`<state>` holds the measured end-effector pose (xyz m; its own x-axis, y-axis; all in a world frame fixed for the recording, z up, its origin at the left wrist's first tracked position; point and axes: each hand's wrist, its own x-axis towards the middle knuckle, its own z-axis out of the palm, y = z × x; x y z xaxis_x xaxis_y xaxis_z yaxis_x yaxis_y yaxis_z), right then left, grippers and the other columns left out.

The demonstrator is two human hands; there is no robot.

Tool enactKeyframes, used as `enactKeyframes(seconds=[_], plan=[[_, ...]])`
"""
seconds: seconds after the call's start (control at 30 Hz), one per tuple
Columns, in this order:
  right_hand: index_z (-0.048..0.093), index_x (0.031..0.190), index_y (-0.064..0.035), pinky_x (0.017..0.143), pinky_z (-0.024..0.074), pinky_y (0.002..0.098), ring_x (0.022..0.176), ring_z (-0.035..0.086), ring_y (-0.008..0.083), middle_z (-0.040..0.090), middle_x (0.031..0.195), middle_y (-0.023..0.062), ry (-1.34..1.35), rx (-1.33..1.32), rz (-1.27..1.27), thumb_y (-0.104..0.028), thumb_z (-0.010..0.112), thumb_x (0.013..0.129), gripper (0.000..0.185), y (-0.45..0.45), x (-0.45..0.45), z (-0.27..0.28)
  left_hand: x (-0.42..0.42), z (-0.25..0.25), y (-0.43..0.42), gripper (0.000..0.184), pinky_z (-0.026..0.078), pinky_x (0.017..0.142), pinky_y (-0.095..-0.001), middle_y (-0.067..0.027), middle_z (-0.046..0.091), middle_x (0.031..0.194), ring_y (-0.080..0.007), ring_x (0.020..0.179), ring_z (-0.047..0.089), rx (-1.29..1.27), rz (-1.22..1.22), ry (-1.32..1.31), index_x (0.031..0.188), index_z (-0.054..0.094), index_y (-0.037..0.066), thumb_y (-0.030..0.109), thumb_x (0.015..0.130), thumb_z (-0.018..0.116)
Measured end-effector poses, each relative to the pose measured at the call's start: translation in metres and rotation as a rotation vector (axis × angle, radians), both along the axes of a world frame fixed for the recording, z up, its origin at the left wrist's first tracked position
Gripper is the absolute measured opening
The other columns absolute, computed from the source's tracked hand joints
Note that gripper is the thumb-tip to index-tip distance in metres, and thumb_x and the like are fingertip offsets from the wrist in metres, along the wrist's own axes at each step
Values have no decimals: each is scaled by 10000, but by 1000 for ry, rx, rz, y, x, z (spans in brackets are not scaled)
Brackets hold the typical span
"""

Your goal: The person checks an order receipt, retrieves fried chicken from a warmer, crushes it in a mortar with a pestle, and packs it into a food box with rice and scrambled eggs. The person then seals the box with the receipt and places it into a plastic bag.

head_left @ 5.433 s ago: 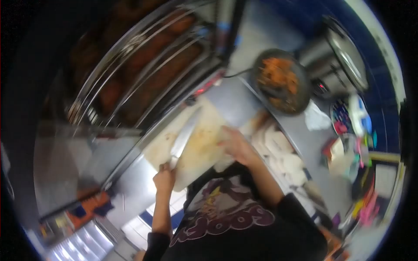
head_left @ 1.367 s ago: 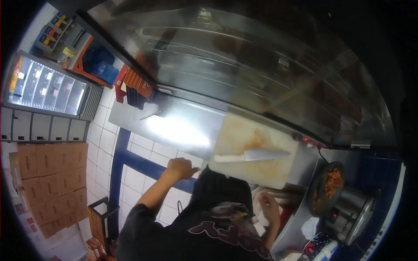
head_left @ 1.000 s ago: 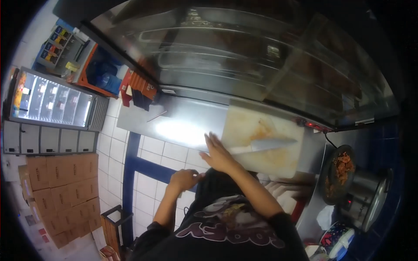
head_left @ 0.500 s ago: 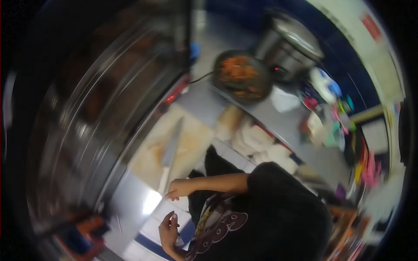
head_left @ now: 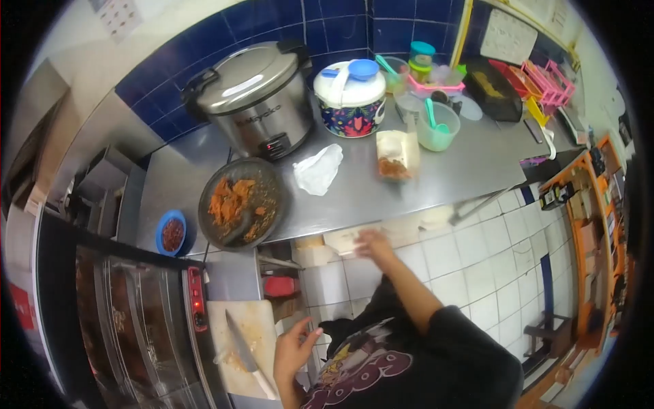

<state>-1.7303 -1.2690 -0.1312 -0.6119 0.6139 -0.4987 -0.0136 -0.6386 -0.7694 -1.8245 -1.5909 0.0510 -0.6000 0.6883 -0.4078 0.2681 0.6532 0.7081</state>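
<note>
My left hand (head_left: 295, 346) is raised beside the right edge of the cutting board (head_left: 228, 313), fingers apart and holding nothing. On the board lies a knife (head_left: 240, 343) with a white handle, among food scraps. My right hand (head_left: 373, 247), somewhat blurred, hangs in front of the steel counter (head_left: 340, 211), its fingers apart and nothing visible in it. Behind it on the counter stands an opened pack of reddish food (head_left: 395, 167). A dark stone bowl (head_left: 262, 178) of orange-red food sits at the counter's left part.
A large steel cooker (head_left: 252, 102) and a flowered pot (head_left: 351, 112) stand along the blue wall. Left are a small blue bowl (head_left: 163, 235) and a glass display case (head_left: 129, 320). A cup (head_left: 439, 140), a crumpled white bag (head_left: 319, 169) and pink baskets (head_left: 550, 85) are on the counter.
The view has turned from the display case to the counter with the cooker. My hands have moved apart and away from the knife, which stays on the board.
</note>
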Motion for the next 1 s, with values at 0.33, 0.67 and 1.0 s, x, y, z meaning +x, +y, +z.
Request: enactKeyframes(seconds=[0.33,0.67,1.0], plan=[[544,1150,-6,710,571,441,827,625,258,625,1003,130,-170,-156,-185,-583,524,925,620,194,-12,0,53,-7,191,494,522,661,-336,-142,711,831,-209,678,667,-41,-194,-72,1262,649,99,448,913,675],[574,993,33,436,535,368,551,633,228,642,749,150,-513,274,-448,-344,515,950,384,234,100,-26,-26,-69,225,511,528,717,-395,-203,704,865,-308,792,695,-67,-202,-4,1212,659,53,464,908,662],[557,1119,67,407,556,329,488,665,236,659,686,187,-754,474,-618,-228,491,971,337,268,218,0,-167,-141,407,925,508,907,-502,-294,507,1365,-461,1090,614,-218,23,609,1520,322,130,582,805,697]])
